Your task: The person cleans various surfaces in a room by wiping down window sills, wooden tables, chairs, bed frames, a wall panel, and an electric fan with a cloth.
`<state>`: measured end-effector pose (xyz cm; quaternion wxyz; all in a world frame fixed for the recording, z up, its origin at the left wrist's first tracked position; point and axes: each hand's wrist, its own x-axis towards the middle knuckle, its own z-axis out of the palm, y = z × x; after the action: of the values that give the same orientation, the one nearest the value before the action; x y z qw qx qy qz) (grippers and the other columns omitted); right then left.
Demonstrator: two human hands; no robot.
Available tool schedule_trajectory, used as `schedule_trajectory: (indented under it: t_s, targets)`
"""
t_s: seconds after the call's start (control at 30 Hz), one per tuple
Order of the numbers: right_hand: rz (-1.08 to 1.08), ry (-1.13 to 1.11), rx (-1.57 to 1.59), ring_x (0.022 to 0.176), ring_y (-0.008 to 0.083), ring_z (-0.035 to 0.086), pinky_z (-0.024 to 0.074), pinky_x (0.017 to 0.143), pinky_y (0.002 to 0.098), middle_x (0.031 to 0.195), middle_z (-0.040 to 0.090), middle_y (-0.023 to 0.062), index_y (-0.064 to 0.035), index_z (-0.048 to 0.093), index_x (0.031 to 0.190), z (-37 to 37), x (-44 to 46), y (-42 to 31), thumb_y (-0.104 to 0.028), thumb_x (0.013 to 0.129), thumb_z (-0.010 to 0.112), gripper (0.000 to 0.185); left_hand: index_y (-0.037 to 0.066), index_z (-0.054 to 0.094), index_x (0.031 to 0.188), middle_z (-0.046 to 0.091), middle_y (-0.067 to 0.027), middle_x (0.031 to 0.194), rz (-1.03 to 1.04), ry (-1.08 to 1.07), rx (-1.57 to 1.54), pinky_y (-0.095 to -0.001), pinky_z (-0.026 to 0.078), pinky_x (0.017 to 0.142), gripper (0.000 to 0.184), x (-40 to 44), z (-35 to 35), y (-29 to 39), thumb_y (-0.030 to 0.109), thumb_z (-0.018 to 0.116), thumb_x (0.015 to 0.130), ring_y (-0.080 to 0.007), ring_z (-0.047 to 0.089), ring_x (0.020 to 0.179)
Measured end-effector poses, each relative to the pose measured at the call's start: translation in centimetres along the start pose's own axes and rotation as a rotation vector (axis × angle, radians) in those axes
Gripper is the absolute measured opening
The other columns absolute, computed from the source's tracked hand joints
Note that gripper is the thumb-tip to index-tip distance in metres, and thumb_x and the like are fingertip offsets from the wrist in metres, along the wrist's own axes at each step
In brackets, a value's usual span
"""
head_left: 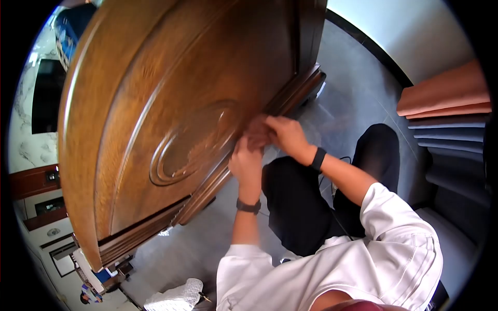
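Note:
A large varnished wooden panel (140, 114) with a carved oval relief stands tilted across the view in front of me. Between my hands is a reddish-brown piece that looks like soft cloth (258, 130), partly blurred against the wood. My left hand (246, 161) grips its lower side, close to the panel's moulded edge. My right hand (289, 136) pinches it from the right, fingers bent. Both wrists wear dark bands. The fingertips are partly hidden by the cloth and by blur.
Folded orange fabric (443, 93) and grey-blue fabric (448, 135) hang or lie stacked at the right. Grey floor tiles (350, 72) run beneath the panel. A whitish crumpled wrap (176, 296) lies at the bottom. My dark-trousered knees (290, 197) are close to the panel.

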<state>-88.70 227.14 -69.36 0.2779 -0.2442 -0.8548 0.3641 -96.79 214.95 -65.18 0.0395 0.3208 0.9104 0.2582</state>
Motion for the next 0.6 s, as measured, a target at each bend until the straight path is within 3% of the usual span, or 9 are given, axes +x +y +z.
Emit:
schedule_trajectory:
  t_s: [0.03,0.07,0.1,0.27,0.37,0.4,0.6]
  targets:
    - [0.058,-0.063,-0.033,0.087,0.0343,0.066,0.0526,0.071,0.0420,0.091,0.069,0.0131,-0.0133,0.065,0.106,-0.3,0.0,-0.6,-0.028,0.084,0.069,0.027,0.013,0.069,0.107,0.071,-0.0157,0.100,0.013,0.017,0.027,-0.0489,0.054,0.076,0.025,-0.2,0.2,-0.4,0.020,0.068,0.083,-0.0394,0.067,0.091]
    - [0.077,-0.034,0.082,0.088,0.0328,0.066,0.0522,0.071,0.0410,0.092,0.069,0.0106,-0.0151,0.067,0.104,-1.1,0.2,-1.4,-0.034,0.084,0.069,0.028,0.012,0.069,0.104,0.072,-0.0145,0.098,0.028,0.039,0.054,-0.0486,0.054,0.074,0.022,0.1,0.3,-0.6,0.021,0.068,0.084,-0.0383,0.068,0.089]
    - [0.080,-0.043,0.141,0.083,0.0387,0.063,0.0515,0.068,0.0470,0.085,0.065,0.0153,-0.0106,0.063,0.107,-1.6,0.4,-1.9,-0.003,0.078,0.062,0.030,0.011,0.069,0.104,0.072,-0.0154,0.098,0.005,0.007,0.050,-0.0488,0.054,0.074,0.022,0.7,0.4,-0.3,0.021,0.068,0.084,-0.0388,0.068,0.089]
    - [0.193,-0.145,0.129,0.086,0.0379,0.063,0.0524,0.071,0.0469,0.091,0.065,0.0132,-0.0122,0.063,0.112,-5.6,2.5,-4.9,-0.005,0.079,0.063,0.034,0.007,0.066,0.101,0.070,-0.0213,0.094,-0.076,-0.304,0.155,-0.0499,0.053,0.075,0.022,1.7,-2.5,1.9,0.024,0.066,0.087,-0.0414,0.067,0.088]
    - [0.230,0.010,0.163,0.088,0.0374,0.063,0.0527,0.072,0.0465,0.092,0.063,0.0130,-0.0120,0.064,0.111,-8.2,1.7,-7.3,-0.006,0.079,0.064,0.033,0.004,0.064,0.099,0.069,-0.0232,0.090,-0.055,-0.411,0.128,-0.0508,0.052,0.074,0.022,1.9,-5.3,4.3,0.024,0.066,0.089,-0.0423,0.067,0.086]
    - [0.245,0.029,0.139,0.089,0.0372,0.063,0.0528,0.073,0.0465,0.092,0.063,0.0126,-0.0118,0.063,0.111,-9.8,1.4,-8.4,-0.005,0.079,0.064,0.033,0.002,0.063,0.099,0.069,-0.0236,0.091,-0.066,-0.453,-0.029,-0.0510,0.051,0.074,0.024,1.9,-7.6,6.6,0.024,0.066,0.089,-0.0434,0.066,0.086]
    - [0.353,0.019,0.100,0.102,0.0345,0.061,0.0542,0.081,0.0439,0.106,0.063,0.0103,-0.0105,0.061,0.113,-24.0,1.5,-18.4,-0.001,0.076,0.063,0.039,0.001,0.055,0.110,0.067,-0.0238,0.099,-0.039,-0.591,-0.242,-0.0473,0.051,0.079,0.031,-1.0,-20.3,20.1,0.022,0.066,0.089,-0.0422,0.065,0.093]
